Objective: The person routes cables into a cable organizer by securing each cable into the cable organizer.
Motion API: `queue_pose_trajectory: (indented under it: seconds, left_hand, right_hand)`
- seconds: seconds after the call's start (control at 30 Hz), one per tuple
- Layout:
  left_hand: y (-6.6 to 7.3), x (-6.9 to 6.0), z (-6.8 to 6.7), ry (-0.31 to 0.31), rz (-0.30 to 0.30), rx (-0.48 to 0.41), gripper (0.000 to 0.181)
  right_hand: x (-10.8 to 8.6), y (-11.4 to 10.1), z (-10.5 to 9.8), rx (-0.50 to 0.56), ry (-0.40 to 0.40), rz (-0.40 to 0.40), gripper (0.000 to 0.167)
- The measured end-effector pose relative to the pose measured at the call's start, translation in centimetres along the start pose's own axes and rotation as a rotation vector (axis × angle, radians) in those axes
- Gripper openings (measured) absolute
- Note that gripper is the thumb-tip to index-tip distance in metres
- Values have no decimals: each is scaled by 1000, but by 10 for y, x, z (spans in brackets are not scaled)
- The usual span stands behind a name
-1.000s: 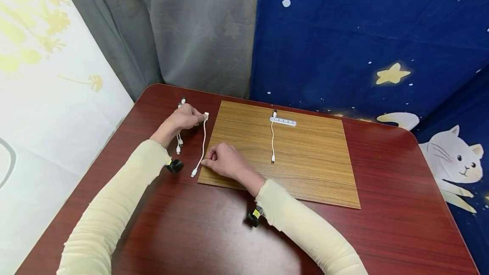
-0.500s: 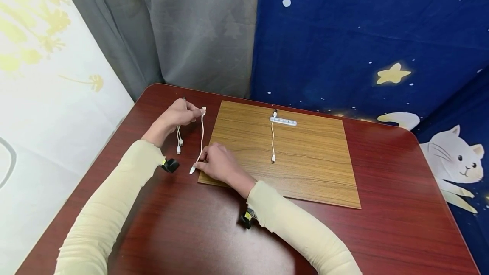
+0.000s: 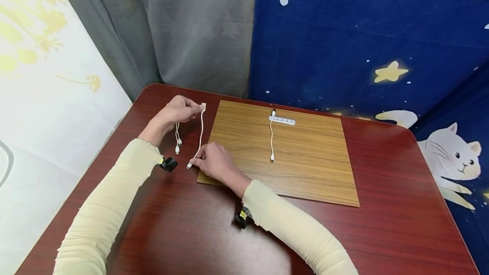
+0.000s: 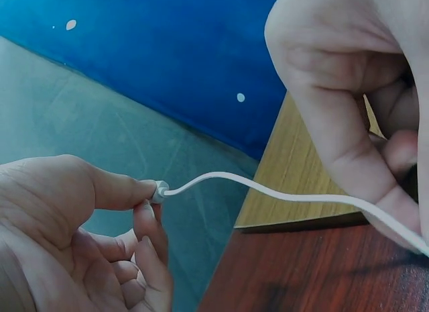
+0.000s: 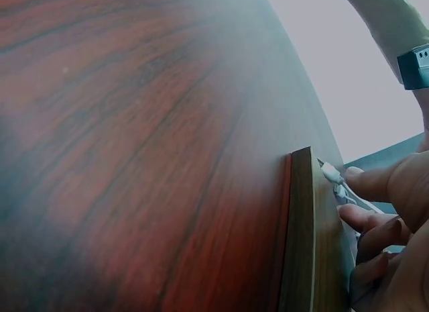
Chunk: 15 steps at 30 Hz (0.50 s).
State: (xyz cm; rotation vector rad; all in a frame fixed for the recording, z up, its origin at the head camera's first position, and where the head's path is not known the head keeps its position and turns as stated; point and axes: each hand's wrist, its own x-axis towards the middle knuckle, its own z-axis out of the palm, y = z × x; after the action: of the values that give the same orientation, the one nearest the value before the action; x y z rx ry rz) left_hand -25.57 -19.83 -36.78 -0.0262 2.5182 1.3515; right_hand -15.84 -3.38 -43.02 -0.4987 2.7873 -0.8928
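Observation:
A short white USB cable (image 3: 201, 128) is stretched between my two hands, left of the wooden board. My left hand (image 3: 178, 110) pinches it by the USB plug (image 3: 203, 106) at its far end; in the left wrist view, thumb and forefinger grip the cable's end. My right hand (image 3: 217, 162), over the board's near left corner, pinches the other end beside its small connector (image 3: 189, 165). In the left wrist view the right hand (image 4: 348, 117) hides that end. More white cables (image 3: 177, 141) lie partly hidden behind my left hand.
The wood-grain board (image 3: 317, 164) lies on the dark red table (image 3: 183, 220). Near its far edge sits a pale cable clip strip (image 3: 285, 121), with another white cable (image 3: 271, 141) in its left end. Grey and blue curtains (image 3: 202, 33) hang behind the table.
My right hand has moved left from the board's edge and taken hold of the cable's near end. My left hand has moved slightly away and left, bringing the USB plug with it.

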Motion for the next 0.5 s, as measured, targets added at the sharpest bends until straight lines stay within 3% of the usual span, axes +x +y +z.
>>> queue_pose_trajectory:
  seconds: [0.3,0.5]
  left_hand:
    - [10,-2,-4,-26,42,-153,24]
    - [16,-6,-7,-51,57,-185,25]
  right_hand:
    - [1,-2,-1,171,31,17,16]
    - [3,-1,-4,229,61,-2,15]
